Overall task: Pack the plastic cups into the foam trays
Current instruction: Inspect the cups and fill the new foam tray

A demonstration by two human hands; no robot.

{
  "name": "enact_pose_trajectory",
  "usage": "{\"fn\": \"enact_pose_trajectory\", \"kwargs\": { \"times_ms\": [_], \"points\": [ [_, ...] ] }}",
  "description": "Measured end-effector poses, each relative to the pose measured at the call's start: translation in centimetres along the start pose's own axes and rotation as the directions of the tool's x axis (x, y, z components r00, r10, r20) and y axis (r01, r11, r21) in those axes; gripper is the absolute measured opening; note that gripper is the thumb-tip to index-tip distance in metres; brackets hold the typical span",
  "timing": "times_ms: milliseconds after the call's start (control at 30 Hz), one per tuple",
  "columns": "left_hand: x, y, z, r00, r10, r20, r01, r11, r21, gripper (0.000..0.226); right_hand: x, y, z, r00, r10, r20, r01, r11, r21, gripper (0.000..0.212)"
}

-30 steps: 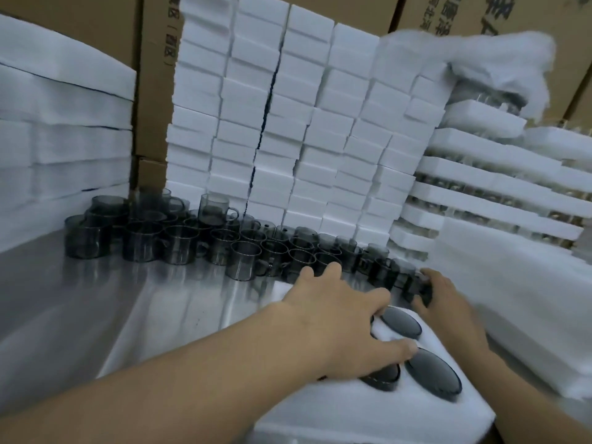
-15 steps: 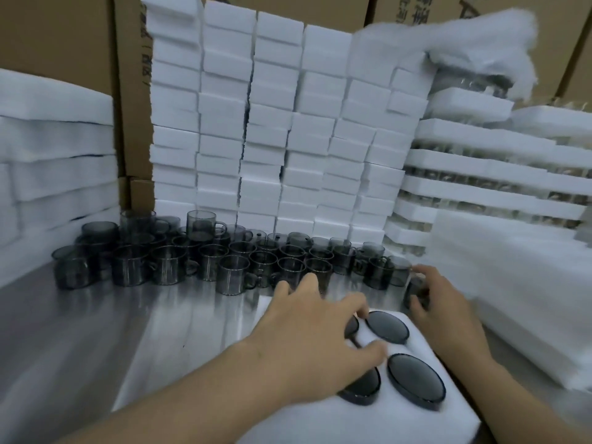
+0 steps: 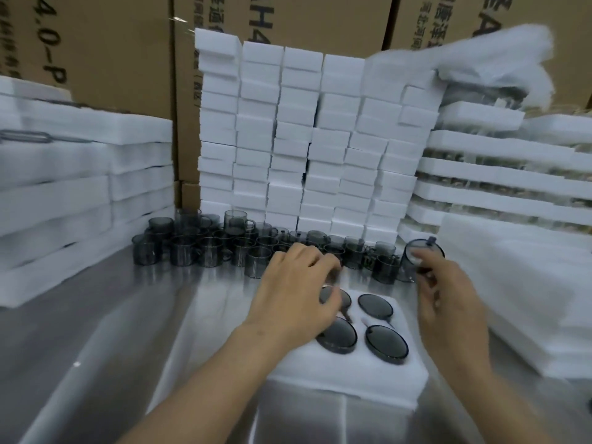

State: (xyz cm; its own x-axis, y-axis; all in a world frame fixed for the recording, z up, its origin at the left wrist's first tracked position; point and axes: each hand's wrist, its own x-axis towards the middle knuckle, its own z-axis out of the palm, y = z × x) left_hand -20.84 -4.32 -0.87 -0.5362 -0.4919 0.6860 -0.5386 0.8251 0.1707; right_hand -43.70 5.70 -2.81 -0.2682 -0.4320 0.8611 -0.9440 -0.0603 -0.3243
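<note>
A white foam tray [image 3: 349, 376] lies on the steel table in front of me with several dark grey plastic cups [image 3: 386, 344] sunk into its holes. My left hand [image 3: 298, 296] hovers over the tray's far left corner with fingers loosely curled, and I cannot make out anything held in it. My right hand [image 3: 445, 299] grips a grey cup [image 3: 419, 256] tilted on its side just beyond the tray's right edge. A crowd of loose grey cups [image 3: 205, 248] stands in rows behind the tray.
Small white foam blocks [image 3: 304, 139] are stacked in a wall behind the cups. Filled foam trays [image 3: 499, 174] pile up at the right, foam sheets [image 3: 64, 187] at the left. Cardboard boxes [image 3: 105, 49] stand at the back. The steel table [image 3: 96, 331] spreads to the left.
My right hand has lifted a cup from the row and tilted it. My left hand has drawn back toward the tray's far left corner. The camera has tilted up.
</note>
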Motion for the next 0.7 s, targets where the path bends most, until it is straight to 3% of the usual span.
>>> {"fn": "enact_pose_trajectory", "kwargs": {
  "times_ms": [100, 233, 367, 533, 700],
  "points": [
    [-0.8, -0.1, -0.5, 0.983, 0.032, -0.178, -0.037, 0.999, -0.03, 0.044, 0.5, -2.7, -0.3, 0.994, -0.11, -0.026, 0.111, 0.994, 0.024, 0.044],
    [-1.1, 0.0, -0.6, 0.97, 0.119, -0.211, -0.124, 0.992, -0.007, 0.069, 0.5, -5.9, 0.1, 0.951, -0.308, -0.034, 0.309, 0.951, 0.021, 0.045],
    [-1.1, -0.3, -0.5, 0.946, 0.05, -0.32, -0.089, 0.99, -0.11, 0.074, -0.3, -8.9, 0.6, 0.889, -0.448, -0.095, 0.449, 0.893, -0.015, 0.053],
    [-1.4, -0.9, -0.4, 0.903, -0.056, -0.425, -0.09, 0.945, -0.316, 0.063, -1.2, -10.5, 1.0, 0.868, -0.487, -0.093, 0.492, 0.87, 0.039, 0.066],
    [-1.1, -1.1, -0.3, 0.882, -0.146, -0.449, -0.028, 0.933, -0.358, 0.063, -1.7, -10.4, 1.3, 0.934, -0.358, -0.01, 0.352, 0.913, 0.205, 0.062]
  ]
}}
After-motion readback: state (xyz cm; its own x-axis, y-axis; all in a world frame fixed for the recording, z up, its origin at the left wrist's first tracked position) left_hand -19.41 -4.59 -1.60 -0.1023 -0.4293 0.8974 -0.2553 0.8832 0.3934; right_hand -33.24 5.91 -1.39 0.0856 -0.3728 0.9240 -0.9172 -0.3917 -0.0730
